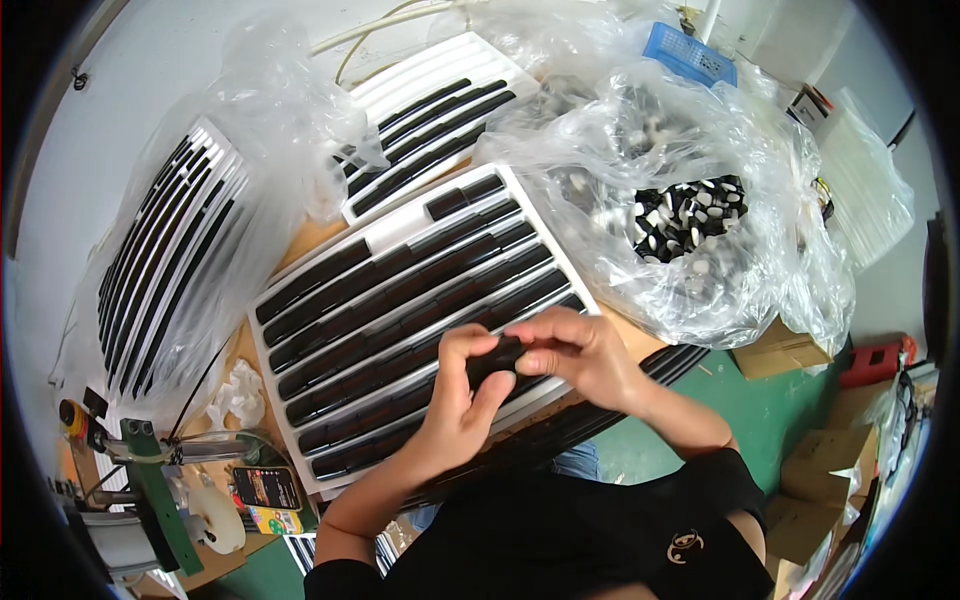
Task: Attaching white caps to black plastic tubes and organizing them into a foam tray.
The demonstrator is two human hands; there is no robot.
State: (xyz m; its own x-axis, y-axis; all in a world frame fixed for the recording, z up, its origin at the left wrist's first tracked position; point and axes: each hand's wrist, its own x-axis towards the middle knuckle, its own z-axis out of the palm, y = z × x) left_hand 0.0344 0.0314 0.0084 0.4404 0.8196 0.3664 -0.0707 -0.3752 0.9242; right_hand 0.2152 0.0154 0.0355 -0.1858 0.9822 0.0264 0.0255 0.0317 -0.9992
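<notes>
Both of my hands meet over the near right part of a white tray (268,385). My left hand (462,395) is closed, thumb and fingers pinching a small black piece (492,362). From the right, my right hand (583,358) grips the same piece with thumb and fingertips. Its exact kind is partly hidden by the fingers. Beneath my hands, long rows of glossy black cylindrical pieces (400,290) fill the tray's grooves. The farthest row has a bare white stretch (398,228) between its black pieces.
A clear plastic bag (590,270) at right holds many small black and white pieces (690,215). Beyond stands another part-filled tray (440,70); a bagged tray (175,260) leans at left. A green-framed machine (160,500) and a phone (267,489) sit at lower left.
</notes>
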